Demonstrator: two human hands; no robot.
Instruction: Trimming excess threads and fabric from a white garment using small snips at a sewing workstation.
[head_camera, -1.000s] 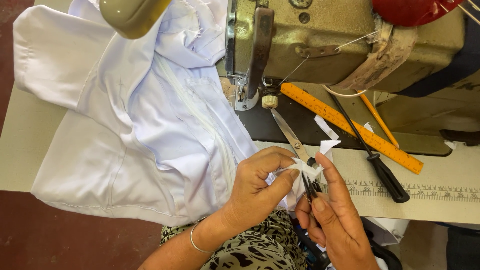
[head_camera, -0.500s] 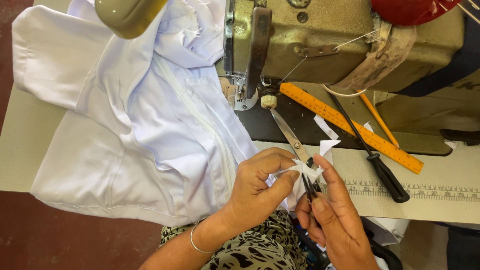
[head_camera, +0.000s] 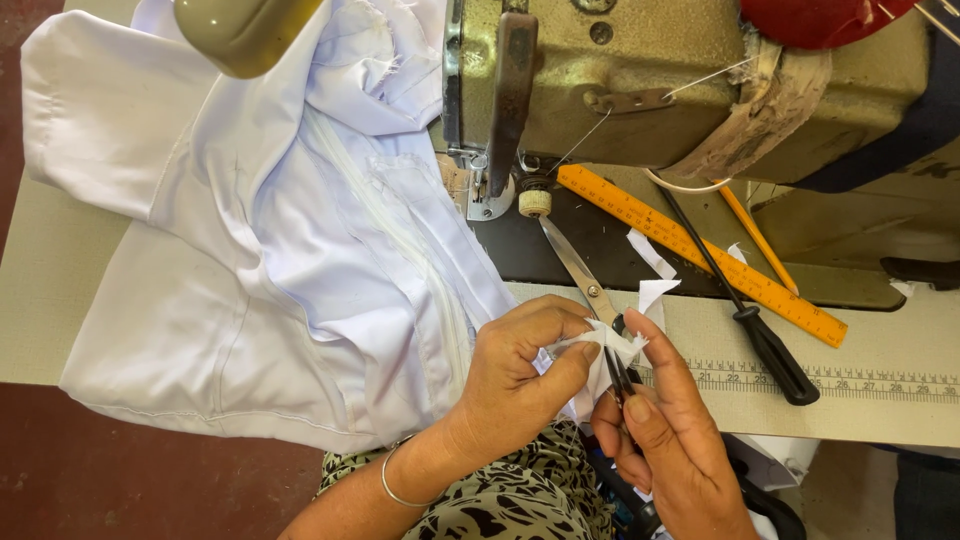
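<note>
Between both hands, a small white fabric piece (head_camera: 608, 343) is pinched by the left hand (head_camera: 520, 375); the right hand (head_camera: 668, 440) grips a dark seam ripper (head_camera: 618, 378) against it. Just beyond lie scissors (head_camera: 575, 265), an orange ruler (head_camera: 700, 252) and a white garment (head_camera: 280, 260).

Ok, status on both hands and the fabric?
Left hand pinching small white fabric piece. Right hand holds thin dark tool at it. Scissors lie alongside.

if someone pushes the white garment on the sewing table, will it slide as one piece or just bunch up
The white garment would probably bunch rather than slide whole: it already lies in soft folds and creases. It looks thin and light, so a corner would likely droop when lifted. One edge hangs over the table front, so a push toward the person might let it slip off.
</note>
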